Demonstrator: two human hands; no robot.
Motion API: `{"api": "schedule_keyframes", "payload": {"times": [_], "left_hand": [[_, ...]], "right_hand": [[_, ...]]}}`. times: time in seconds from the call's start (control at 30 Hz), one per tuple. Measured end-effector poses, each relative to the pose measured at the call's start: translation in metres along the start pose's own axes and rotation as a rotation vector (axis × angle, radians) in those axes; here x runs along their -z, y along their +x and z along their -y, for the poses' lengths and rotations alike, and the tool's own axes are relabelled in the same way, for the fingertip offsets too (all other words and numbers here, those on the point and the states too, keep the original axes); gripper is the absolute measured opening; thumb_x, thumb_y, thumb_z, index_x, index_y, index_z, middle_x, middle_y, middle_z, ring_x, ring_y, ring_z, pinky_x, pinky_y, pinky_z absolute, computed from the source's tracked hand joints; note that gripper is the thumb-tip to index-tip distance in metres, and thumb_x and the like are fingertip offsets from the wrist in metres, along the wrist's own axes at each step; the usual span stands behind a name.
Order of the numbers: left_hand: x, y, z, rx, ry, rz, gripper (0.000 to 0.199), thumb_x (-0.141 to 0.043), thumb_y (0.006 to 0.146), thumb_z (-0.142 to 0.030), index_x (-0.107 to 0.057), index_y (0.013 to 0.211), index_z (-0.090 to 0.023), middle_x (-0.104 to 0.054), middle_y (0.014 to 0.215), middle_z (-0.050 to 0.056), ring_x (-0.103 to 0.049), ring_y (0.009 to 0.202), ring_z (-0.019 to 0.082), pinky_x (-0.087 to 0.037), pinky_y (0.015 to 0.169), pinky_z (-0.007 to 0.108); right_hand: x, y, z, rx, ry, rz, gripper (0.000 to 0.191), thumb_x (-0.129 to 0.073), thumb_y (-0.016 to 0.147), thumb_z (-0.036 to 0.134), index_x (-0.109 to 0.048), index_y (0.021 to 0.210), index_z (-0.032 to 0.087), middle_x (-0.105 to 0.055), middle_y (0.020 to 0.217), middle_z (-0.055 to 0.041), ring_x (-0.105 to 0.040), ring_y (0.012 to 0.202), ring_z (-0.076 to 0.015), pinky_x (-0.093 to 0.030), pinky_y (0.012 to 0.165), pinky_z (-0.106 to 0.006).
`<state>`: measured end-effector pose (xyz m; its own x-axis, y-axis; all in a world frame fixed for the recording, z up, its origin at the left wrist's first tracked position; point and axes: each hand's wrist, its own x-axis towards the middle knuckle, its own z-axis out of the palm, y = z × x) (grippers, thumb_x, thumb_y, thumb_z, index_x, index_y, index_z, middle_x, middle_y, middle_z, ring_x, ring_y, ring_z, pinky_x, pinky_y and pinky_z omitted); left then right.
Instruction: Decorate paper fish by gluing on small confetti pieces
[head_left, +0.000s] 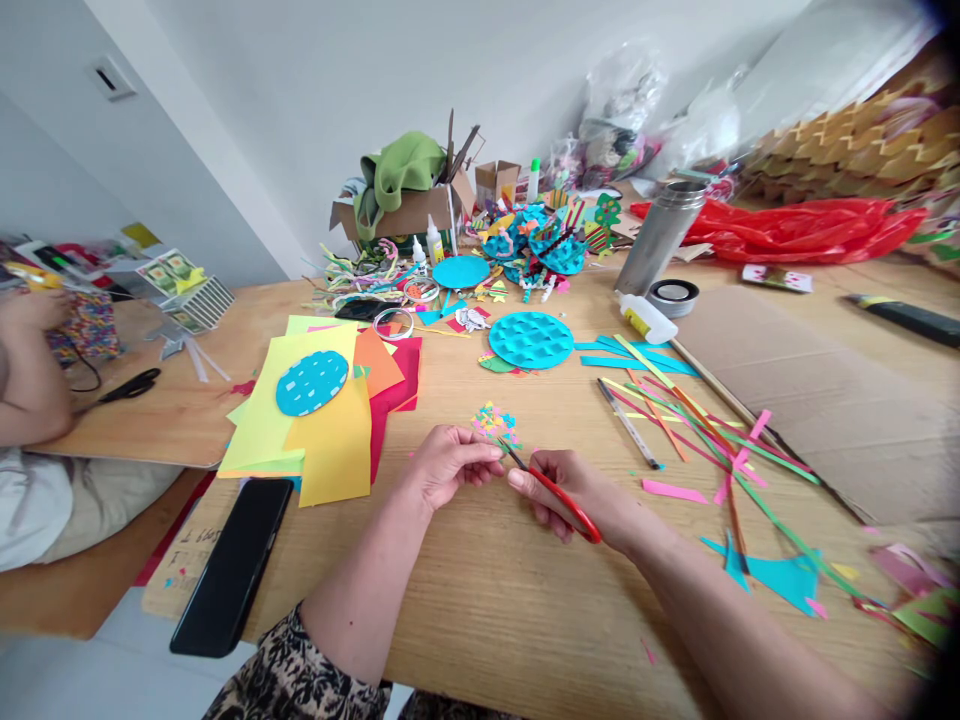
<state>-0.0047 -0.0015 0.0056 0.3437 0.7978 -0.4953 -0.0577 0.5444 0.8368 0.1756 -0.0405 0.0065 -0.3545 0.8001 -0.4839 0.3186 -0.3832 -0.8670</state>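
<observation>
My right hand point(555, 490) grips a pair of scissors point(559, 492) with red handles, the dark blades pointing away to the left. At the blade tips, my left hand point(457, 465) has thumb and fingers pinched together; whatever lies between them is too small to make out. Just beyond both hands is a small heap of colourful paper bits point(496, 424). Farther back lies a blue oval point(531, 340) with raised scale-like flaps. On the left, a blue oval with pale patches point(312, 383) rests on yellow paper sheets point(259, 425).
A black phone point(232, 565) lies at the near left edge. Paper strips point(686, 400), a pen point(630, 425) and cardboard point(840, 400) spread to the right. A steel flask point(660, 240) and a glue bottle point(646, 318) stand farther back. Another person's arm point(30, 370) is at far left.
</observation>
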Motion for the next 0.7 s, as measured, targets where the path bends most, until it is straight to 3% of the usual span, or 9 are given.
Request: {"api": "schedule_keyframes", "payload": {"times": [0.4, 0.7], "left_hand": [[-0.0010, -0.0020, -0.0010, -0.020, 0.034, -0.014, 0.021, -0.081, 0.052, -0.029, -0.068, 0.057, -0.013, -0.064, 0.051, 0.003, -0.050, 0.042, 0.007, -0.032, 0.043, 0.019], [-0.0006, -0.0002, 0.0015, -0.021, 0.020, -0.019, 0.021, -0.080, 0.052, -0.029, -0.069, 0.058, -0.012, -0.065, 0.052, 0.004, -0.050, 0.042, 0.007, -0.032, 0.043, 0.019]], "right_hand": [[0.0028, -0.0026, 0.0005, 0.007, 0.013, 0.037, 0.060, -0.066, 0.063, 0.074, -0.045, 0.068, 0.019, -0.060, 0.056, 0.0001, -0.055, 0.044, -0.0094, -0.042, 0.042, -0.021], [0.0020, -0.0028, 0.0019, 0.007, -0.011, 0.035, 0.059, -0.066, 0.063, 0.074, -0.045, 0.068, 0.019, -0.059, 0.055, 0.0009, -0.053, 0.043, -0.0084, -0.040, 0.041, -0.021]]}}
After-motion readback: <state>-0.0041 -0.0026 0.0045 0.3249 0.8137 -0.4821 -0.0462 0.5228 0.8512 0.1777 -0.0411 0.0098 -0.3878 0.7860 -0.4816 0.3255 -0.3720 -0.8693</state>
